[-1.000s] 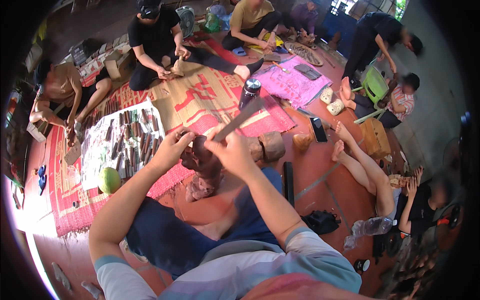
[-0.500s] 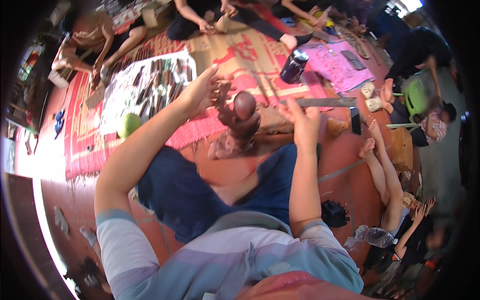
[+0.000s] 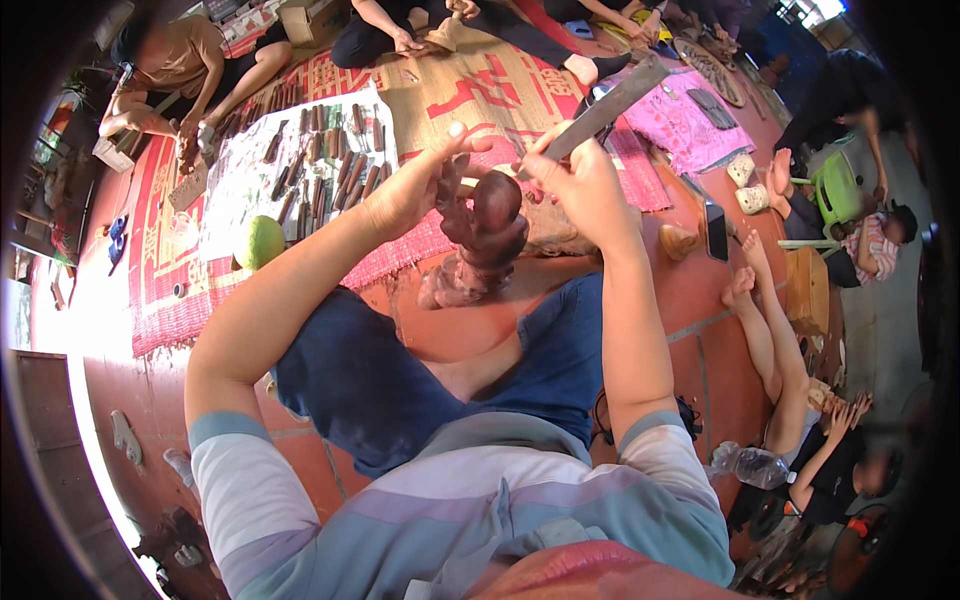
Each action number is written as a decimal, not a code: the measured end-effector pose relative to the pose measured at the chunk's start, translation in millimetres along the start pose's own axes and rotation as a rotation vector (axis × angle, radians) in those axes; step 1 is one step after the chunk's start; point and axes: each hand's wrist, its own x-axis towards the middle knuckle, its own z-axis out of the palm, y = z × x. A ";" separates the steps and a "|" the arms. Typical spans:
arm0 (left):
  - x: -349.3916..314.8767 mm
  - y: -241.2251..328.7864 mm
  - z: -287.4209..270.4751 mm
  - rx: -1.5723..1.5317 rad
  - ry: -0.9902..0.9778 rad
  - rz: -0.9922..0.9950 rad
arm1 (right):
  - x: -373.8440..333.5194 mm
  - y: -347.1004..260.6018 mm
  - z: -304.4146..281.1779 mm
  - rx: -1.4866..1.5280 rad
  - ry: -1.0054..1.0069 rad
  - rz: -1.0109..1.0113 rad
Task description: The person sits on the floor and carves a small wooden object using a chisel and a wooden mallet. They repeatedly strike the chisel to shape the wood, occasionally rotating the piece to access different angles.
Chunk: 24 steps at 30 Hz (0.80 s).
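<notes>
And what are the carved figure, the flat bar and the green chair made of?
Carved figure: probably wood, reddish-brown, with a soft shine on its rounded parts. Flat bar: maybe metal, since it's dull grey-brown and straight-edged, but dark wood is possible. Green chair: likely plastic, smooth and one bright, even colour.

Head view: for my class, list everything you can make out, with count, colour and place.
carved figure: 1, reddish-brown, centre
flat tool: 1, grey, upper centre
mat: at least 1, red-and-tan, ahead
sheet: 1, white, on mat
slim tools: many, mostly brown, on sheet
fruit: 1, green, at sheet's edge
cloth: 1, pink, ahead right
phone: 1, dark, right
chair: 1, green, far right
bottle: 1, clear, lower right
other people: several, mixed clothing, around edges
left hand: 1, bare, at carved figure, contact unclear
right hand: 1, bare, holding flat tool
</notes>
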 end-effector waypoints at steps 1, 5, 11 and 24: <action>-0.6 -0.3 -1.4 0.021 -0.021 0.008 | -2.3 -4.8 -0.3 -0.089 -0.057 -0.026; -5.8 -2.7 0.5 0.159 0.024 0.007 | 6.5 -20.0 13.1 -0.332 -0.198 -0.084; 3.5 -12.4 -10.1 0.183 -0.046 0.034 | 15.6 -12.7 -4.2 -0.115 -0.111 0.007; -82.6 -16.2 76.5 1.211 0.402 0.645 | -54.3 74.4 -55.3 0.104 0.162 0.265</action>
